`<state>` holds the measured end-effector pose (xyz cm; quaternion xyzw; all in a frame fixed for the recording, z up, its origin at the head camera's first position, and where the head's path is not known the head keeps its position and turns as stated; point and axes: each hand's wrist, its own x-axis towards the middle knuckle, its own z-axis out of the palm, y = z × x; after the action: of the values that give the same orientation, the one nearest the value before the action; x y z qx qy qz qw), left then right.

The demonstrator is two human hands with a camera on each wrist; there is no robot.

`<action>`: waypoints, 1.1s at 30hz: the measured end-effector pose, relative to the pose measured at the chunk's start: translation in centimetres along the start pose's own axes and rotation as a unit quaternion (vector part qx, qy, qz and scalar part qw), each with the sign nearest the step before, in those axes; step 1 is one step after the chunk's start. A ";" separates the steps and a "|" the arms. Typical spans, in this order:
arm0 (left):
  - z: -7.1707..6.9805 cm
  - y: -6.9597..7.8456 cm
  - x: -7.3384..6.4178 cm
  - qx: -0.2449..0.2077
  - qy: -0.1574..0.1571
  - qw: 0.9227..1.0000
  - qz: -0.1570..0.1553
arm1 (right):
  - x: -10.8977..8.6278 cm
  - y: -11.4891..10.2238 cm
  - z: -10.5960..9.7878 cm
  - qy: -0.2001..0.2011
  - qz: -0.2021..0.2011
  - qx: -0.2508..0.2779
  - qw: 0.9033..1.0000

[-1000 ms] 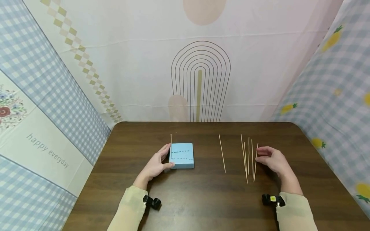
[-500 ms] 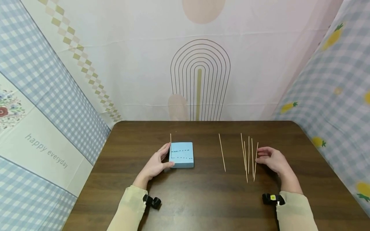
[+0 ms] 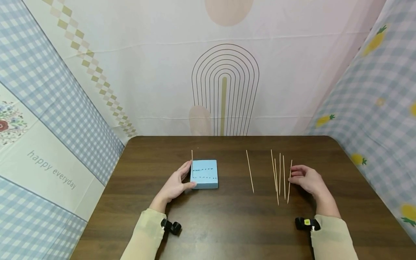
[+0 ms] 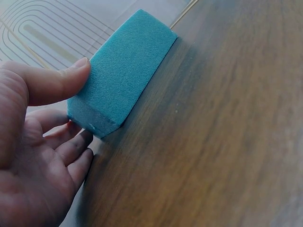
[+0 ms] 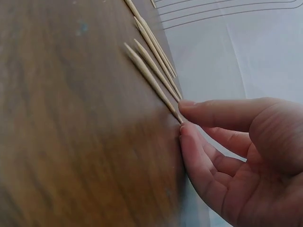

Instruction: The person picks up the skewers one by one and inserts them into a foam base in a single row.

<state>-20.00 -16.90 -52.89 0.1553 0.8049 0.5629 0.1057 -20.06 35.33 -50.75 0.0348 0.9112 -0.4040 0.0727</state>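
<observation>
My left hand [image 3: 175, 186] grips the left side of a light blue foam block [image 3: 204, 173], thumb at the near corner and fingers along the far left. Two dotted dark rows cross its top, and a thin wooden skewer [image 3: 192, 159] stands at its left edge. In the left wrist view the thumb presses the block's side [image 4: 128, 61]. On the right, my right hand [image 3: 308, 180] has thumb and index finger pinching the rightmost skewer [image 3: 289, 193], which lies on the table. The right wrist view shows this skewer's [image 5: 149, 78] pointed end beyond the fingertips.
Several more skewers [image 3: 280, 173] lie roughly parallel just left of the right hand. A single skewer [image 3: 250, 171] lies apart, between them and the block. The brown wooden table [image 3: 227, 224] ends at a patterned cloth backdrop [image 3: 156, 90].
The rightmost skewer has shifted slightly right, away from its neighbour, along with my right fingertips. My left hand and the block stay in place.
</observation>
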 end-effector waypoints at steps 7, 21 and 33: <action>0.0 0.0 0.0 0.001 -0.002 1.000 -0.002 | -0.3 -0.3 -0.3 -0.009 0.018 0.009 1.000; 0.0 0.0 0.0 -0.002 -0.001 1.000 -0.002 | -0.3 -0.7 -0.4 -0.025 0.059 0.097 0.993; -0.1 -0.1 -0.1 0.002 -0.004 1.000 -0.002 | -0.3 -0.8 -0.4 -0.021 0.068 0.108 0.992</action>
<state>-20.01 -17.09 -52.93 0.1557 0.8058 0.5606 0.1100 -19.88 35.07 -49.88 0.0956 0.8559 -0.4950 0.1150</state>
